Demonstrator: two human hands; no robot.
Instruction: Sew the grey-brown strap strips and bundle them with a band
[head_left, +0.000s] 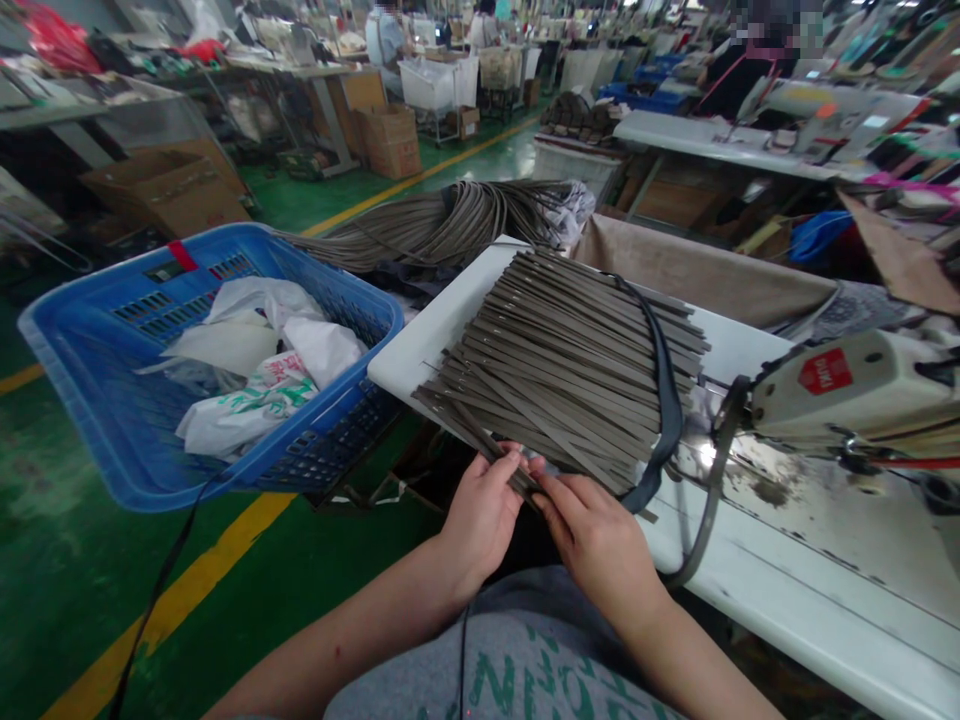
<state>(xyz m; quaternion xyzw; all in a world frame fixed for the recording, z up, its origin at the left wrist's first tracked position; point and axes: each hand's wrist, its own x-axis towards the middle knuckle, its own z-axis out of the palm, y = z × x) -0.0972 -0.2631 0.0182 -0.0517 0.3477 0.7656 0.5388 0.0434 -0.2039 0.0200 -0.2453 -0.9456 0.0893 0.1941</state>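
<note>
Many grey-brown fabric strips (555,350) lie side by side on the white sewing table (409,350). At the table's near edge, my left hand (484,505) pinches a fabric strip between thumb and fingers. Close beside it, my right hand (592,525) grips the same strip, or one lying against it; I cannot tell which. Both hands are closed, and the fingertips partly hide what they hold. A dark band (664,390) curves over the right part of the strips.
Left of the table stands a blue plastic basket (322,470) with white bags (281,385) inside. A sewing machine (847,390) occupies the right side. Behind the table lies a large bundle of long strips (420,225). Cardboard boxes (390,140) and other workers are farther back.
</note>
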